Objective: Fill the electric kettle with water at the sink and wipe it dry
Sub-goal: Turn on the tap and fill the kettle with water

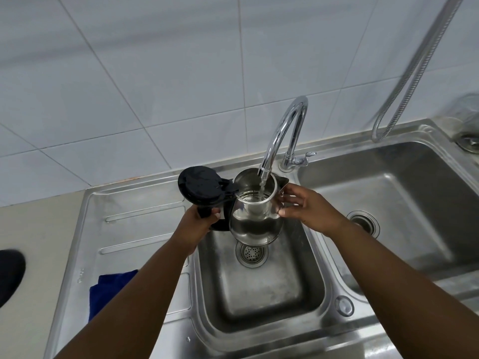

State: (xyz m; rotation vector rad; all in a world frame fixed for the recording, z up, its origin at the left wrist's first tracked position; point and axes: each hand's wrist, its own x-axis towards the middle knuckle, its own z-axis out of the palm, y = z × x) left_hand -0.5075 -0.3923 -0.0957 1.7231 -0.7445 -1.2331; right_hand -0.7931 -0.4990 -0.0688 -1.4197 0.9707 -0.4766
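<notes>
Left hand [201, 221] gripping the black handle of the steel electric kettle [255, 216], right hand [308, 209] steadying its right side with fingers spread, lid [201, 187] flipped open leftward, kettle held over the small sink basin [259, 288], tap [282, 133] streaming water into it, blue cloth [108, 291] on near-left drainboard.

Stainless steel sink unit [145, 257] set in beige countertop [33, 244]: small basin, larger basin to its right, ribbed drainboard at left. Blue cloth [108, 291] lies on drainboard. Dark object [10, 273] rests on countertop.

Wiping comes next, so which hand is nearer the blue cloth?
Left. The left hand grips the kettle handle, above the blue cloth; the right hand steadies the far side.
</notes>
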